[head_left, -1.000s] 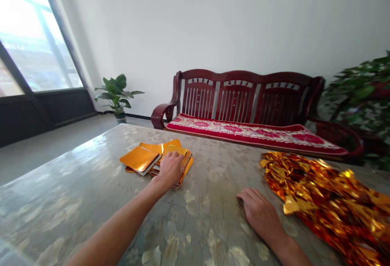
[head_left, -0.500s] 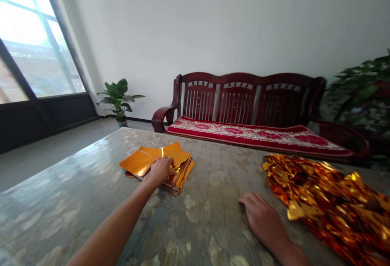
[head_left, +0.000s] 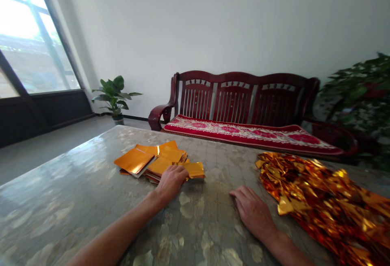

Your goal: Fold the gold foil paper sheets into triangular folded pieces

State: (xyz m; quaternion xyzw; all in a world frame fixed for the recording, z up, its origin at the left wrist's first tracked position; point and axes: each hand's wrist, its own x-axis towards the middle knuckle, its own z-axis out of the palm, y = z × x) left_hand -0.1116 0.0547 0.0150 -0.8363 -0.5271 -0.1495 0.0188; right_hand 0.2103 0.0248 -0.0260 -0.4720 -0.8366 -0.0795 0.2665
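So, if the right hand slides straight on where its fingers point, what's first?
Likely the gold sheets at the left hand, across the tabletop; the right hand points roughly at their end, though exact angle is hard to judge.

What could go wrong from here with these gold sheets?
The uneven stack of gold sheets might slide apart if the left hand, right against it, drags on it. The right hand, near the heap of crinkled gold foil, could knock pieces loose.
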